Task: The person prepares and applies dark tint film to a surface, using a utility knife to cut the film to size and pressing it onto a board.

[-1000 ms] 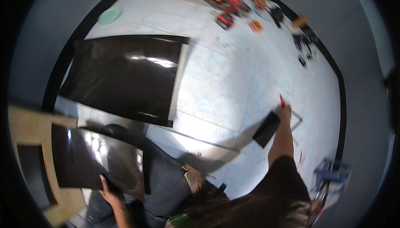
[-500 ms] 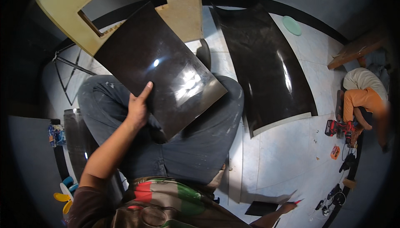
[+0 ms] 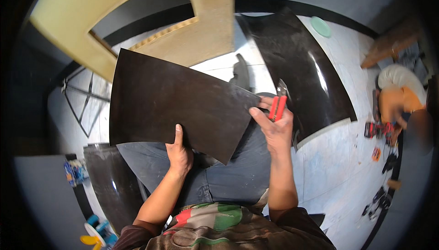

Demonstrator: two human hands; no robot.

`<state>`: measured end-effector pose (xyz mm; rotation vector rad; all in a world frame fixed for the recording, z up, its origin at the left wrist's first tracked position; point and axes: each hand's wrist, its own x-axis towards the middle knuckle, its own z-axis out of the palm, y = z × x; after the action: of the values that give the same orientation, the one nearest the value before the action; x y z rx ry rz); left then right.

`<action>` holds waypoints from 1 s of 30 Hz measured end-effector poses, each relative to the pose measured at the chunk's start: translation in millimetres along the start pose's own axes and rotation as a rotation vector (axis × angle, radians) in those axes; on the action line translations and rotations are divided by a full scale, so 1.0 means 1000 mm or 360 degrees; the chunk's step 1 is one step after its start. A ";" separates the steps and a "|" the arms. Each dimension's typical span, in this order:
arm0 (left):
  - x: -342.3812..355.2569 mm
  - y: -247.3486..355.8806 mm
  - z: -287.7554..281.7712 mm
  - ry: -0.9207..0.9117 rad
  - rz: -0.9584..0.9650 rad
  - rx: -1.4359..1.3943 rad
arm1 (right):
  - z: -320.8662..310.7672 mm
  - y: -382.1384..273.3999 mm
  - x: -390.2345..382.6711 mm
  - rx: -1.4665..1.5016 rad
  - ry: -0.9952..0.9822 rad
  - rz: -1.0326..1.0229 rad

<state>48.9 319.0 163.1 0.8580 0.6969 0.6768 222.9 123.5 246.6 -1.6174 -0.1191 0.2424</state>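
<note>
A dark brown, glossy, slightly curled sheet (image 3: 178, 99) lies tilted over my lap. My left hand (image 3: 179, 156) grips its near edge, thumb on top and fingers hidden beneath. At the sheet's right corner, my right hand (image 3: 278, 129) is closed, its thumb at the edge. That same hand holds red-handled snips (image 3: 277, 108), their metal head pointing up and away from me. How firmly the right fingers grip the sheet I cannot tell. To the right, a larger dark sheet (image 3: 304, 67) is spread on the floor.
A yellowish board (image 3: 212, 30) with a rectangular cutout stands ahead. Left are a black metal stand (image 3: 75, 97) and a rolled dark sheet (image 3: 112, 181). Right lie a green lid-like disc (image 3: 320, 27), a red cordless drill (image 3: 377, 130) and cables. Another person (image 3: 402, 97) crouches at far right.
My right hand has come up from the floor at lower right to the sheet's corner, bringing the snips. The sheet has turned and shifted nearer, and my left hand moved right with it.
</note>
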 end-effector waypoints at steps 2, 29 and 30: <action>-0.012 0.005 -0.011 0.0098 -0.0005 -0.0006 | 0.039 -0.001 0.004 0.0091 -0.0054 0.0017; 0.013 -0.068 0.171 -0.1236 0.1268 0.1785 | -0.129 -0.010 -0.078 -0.0459 -0.0068 0.0456; 0.011 -0.069 0.171 -0.1232 0.1260 0.1806 | -0.131 -0.007 -0.083 -0.0473 -0.0060 0.0494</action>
<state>204.0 220.4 182.1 2.3548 -0.0796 0.5175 172.8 -22.5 266.9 -1.9259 0.0724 0.5139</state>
